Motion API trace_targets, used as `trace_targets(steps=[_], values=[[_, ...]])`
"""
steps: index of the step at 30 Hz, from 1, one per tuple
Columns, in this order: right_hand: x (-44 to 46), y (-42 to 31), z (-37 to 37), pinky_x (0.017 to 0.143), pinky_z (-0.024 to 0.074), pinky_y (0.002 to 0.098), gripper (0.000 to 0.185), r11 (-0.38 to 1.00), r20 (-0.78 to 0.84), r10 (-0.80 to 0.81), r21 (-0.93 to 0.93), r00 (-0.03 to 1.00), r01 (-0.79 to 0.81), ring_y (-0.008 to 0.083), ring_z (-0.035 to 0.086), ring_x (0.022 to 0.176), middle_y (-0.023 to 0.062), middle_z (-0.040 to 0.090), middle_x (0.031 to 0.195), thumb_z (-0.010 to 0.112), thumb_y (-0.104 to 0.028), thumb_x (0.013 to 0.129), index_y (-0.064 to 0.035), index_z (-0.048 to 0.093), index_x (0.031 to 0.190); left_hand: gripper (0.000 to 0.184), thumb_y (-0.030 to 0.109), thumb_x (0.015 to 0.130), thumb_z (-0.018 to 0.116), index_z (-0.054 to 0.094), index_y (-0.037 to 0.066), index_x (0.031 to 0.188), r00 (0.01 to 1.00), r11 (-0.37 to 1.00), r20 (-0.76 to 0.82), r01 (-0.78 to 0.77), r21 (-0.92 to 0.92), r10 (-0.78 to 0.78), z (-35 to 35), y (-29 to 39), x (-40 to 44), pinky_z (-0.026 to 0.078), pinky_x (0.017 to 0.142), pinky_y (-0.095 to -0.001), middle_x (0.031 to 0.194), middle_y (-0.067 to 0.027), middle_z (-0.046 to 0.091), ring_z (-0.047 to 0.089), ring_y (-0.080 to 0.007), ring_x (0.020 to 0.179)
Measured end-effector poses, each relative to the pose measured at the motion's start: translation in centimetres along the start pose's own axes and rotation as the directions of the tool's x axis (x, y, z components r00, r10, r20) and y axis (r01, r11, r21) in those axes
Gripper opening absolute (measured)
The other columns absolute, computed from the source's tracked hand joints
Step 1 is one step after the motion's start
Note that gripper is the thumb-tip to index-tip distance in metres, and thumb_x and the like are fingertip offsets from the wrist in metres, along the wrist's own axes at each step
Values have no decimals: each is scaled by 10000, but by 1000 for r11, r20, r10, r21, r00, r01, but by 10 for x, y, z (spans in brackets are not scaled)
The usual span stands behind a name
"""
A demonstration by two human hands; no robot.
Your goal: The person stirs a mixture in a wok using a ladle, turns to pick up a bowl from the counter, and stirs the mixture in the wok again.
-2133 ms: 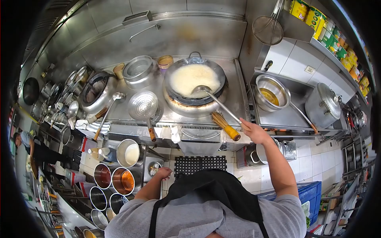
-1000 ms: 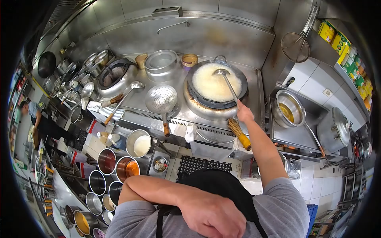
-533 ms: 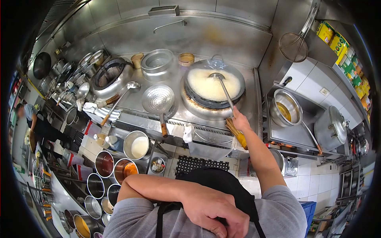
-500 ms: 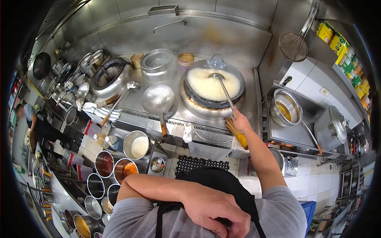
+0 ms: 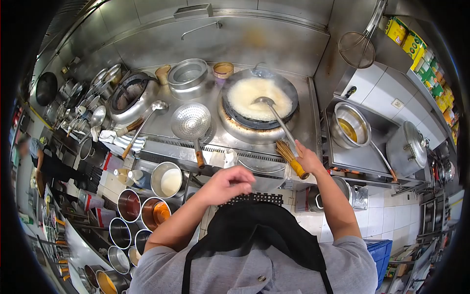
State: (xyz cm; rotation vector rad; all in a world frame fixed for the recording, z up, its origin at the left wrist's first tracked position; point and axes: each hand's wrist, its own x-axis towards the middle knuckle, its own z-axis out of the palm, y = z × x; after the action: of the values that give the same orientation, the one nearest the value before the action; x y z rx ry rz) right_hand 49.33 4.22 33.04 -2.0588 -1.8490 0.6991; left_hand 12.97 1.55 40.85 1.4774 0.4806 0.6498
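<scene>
My right hand (image 5: 307,158) is closed round the handle of a long metal ladle (image 5: 281,120), whose bowl rests in pale frothy liquid in the large wok (image 5: 295,100). A bamboo brush (image 5: 293,160) with a yellow binding lies just beside that hand. In front of the stove edge, my left hand (image 5: 227,185) hangs in the air above the black apron, its fingers loosely curled and apart, holding nothing. The perforated skimmer (image 5: 191,121) lies left of the wok, and a second ladle (image 5: 144,125) is farther left.
Behind the skimmer stands a metal pot (image 5: 188,78). At right are a steel bowl (image 5: 351,125) with yellow liquid and a lidded pot (image 5: 406,148). Several open containers, one a white-filled pot (image 5: 166,180), stand lower left. A person (image 5: 49,164) is at far left.
My left hand has moved from in front of my chest forward and left, its fingers loosening. My right hand has drawn the ladle back toward me, so its bowl sits nearer the wok's front.
</scene>
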Motion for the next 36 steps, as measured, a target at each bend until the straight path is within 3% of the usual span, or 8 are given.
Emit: trace_targets(steps=[8, 9, 12, 16, 17, 21, 28, 36], values=[[-44, 22, 16, 988, 433, 401, 682, 992, -116, 32, 122, 993, -18, 405, 547, 1161, 247, 553, 1294, 597, -99, 832, -146, 371, 1473, 289, 273, 913, 478, 666, 57, 955, 857, 470, 103, 172, 866, -504, -103, -378, -140, 502, 806, -440, 967, -157, 662, 645, -305, 912], [-50, 24, 13, 958, 452, 410, 667, 993, -157, -10, 112, 988, 28, 408, 575, 1115, 246, 574, 1265, 592, -104, 836, -149, 383, 1468, 269, 292, 878, 535, 700, 80, 906, 517, 303, -99, 635, 710, -850, -92, -376, -172, 503, 817, -459, 978, -160, 676, 649, -304, 947], [-72, 13, -13, 828, 498, 372, 642, 969, -121, 59, 247, 991, -27, 324, 641, 907, 209, 646, 1135, 594, -91, 845, -139, 409, 1457, 468, 435, 873, 584, 700, 38, 1092, 353, 240, -9, 653, 718, -936, -109, -468, -305, 513, 833, -431, 1089, -179, 685, 669, -308, 920], [-101, -15, -49, 522, 424, 256, 647, 863, 59, 171, 473, 984, -178, 81, 442, 554, 30, 578, 848, 592, -3, 855, -162, 431, 1462, 197, 195, 859, 614, 652, 70, 1007, 761, 645, 103, 461, 610, -641, -101, -450, -336, 565, 722, -432, 1021, -30, 681, 703, -200, 809], [-103, -16, -49, 474, 397, 243, 657, 854, 70, 163, 489, 984, -177, 52, 394, 515, -7, 544, 804, 581, 28, 858, -181, 435, 1464, 167, 196, 871, 605, 652, 69, 968, 540, 504, -36, 806, 309, -841, -92, -433, -324, 560, 651, -442, 996, -39, 681, 706, -194, 773], [-93, 0, -27, 852, 502, 350, 641, 996, -66, -54, 63, 996, 58, 334, 664, 950, 213, 648, 1165, 594, -88, 852, -145, 404, 1462, 142, 187, 896, 584, 654, 64, 906, 183, 234, -267, 957, -173, -946, -72, -381, -262, 547, 503, -409, 937, -61, 677, 709, -208, 702], [-42, -1, 11, 944, 462, 454, 687, 999, -10, 28, -39, 1000, -29, 439, 592, 1049, 257, 611, 1181, 575, -153, 858, -205, 327, 1496, 158, 143, 871, 622, 625, 60, 1006, 753, 740, -316, 646, 188, -577, -90, -443, -180, 513, 485, -320, 766, -77, 645, 652, -201, 576], [10, -16, 31, 926, 470, 500, 692, 985, -42, 113, -122, 993, -118, 438, 613, 999, 250, 642, 1107, 568, -178, 870, -264, 304, 1504, 153, 183, 858, 625, 633, 74, 964, 540, 596, -376, 802, -41, -753, -82, -384, -169, 512, 484, -342, 788, -84, 655, 663, -194, 590]])
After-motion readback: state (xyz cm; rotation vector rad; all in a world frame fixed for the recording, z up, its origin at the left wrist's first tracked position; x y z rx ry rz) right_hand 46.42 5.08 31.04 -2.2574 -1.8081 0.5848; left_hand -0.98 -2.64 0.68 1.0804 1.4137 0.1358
